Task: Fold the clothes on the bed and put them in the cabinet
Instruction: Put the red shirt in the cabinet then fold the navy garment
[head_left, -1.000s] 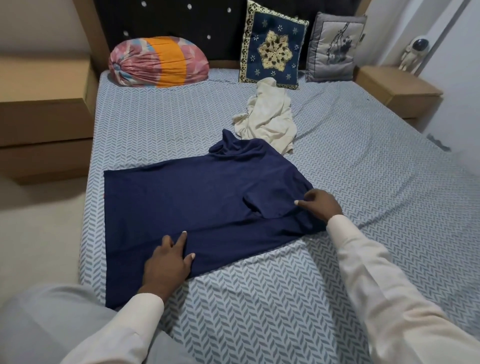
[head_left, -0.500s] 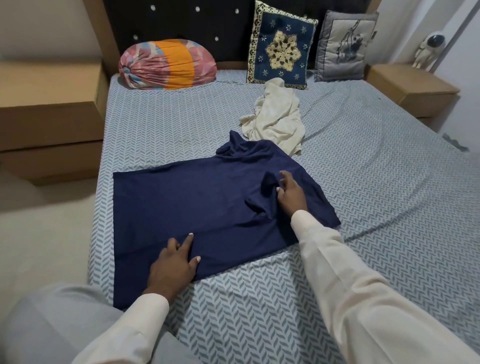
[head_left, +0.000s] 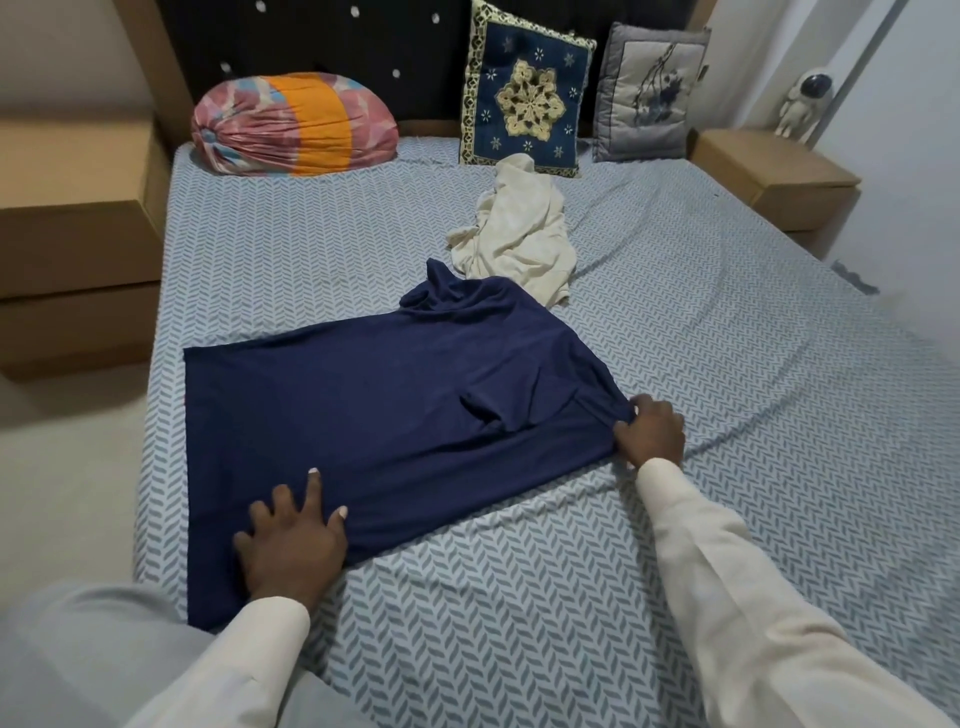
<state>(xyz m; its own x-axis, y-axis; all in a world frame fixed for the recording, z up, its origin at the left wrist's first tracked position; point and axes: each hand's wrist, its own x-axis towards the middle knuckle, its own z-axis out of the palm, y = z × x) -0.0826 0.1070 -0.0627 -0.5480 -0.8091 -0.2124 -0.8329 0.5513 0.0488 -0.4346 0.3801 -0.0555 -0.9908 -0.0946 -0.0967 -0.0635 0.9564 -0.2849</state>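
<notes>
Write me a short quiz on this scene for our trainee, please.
1. True or false: the left hand lies flat on the navy shirt.
2. The right hand grips: A) the shirt's edge, B) a hanger, C) nothing.
3. Fill in: the crumpled garment beyond the shirt is ___ in colour.
Key: 1 true; 2 A; 3 cream.

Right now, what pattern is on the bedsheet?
The bedsheet has a grey-blue and white herringbone pattern, plain in the head view.
</notes>
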